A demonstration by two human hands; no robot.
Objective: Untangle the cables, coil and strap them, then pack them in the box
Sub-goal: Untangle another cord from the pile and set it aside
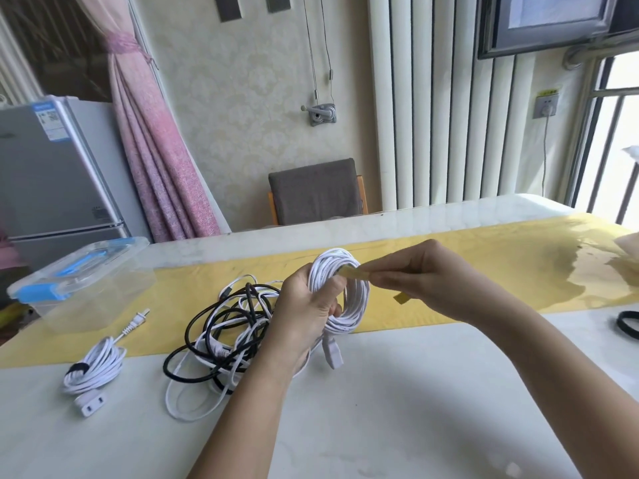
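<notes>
Left hand grips the white coil, right hand pinches the yellow strap at centre frame; any slackening could spring the loops.

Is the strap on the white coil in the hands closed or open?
Open: the right hand pinches the yellow strap at the white coil, and its other end hangs free.

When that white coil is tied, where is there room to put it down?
Bare white table right of the tangled cables, this side of the yellow runner. Crowded on the left: tangle, strapped coil, plastic box.
</notes>
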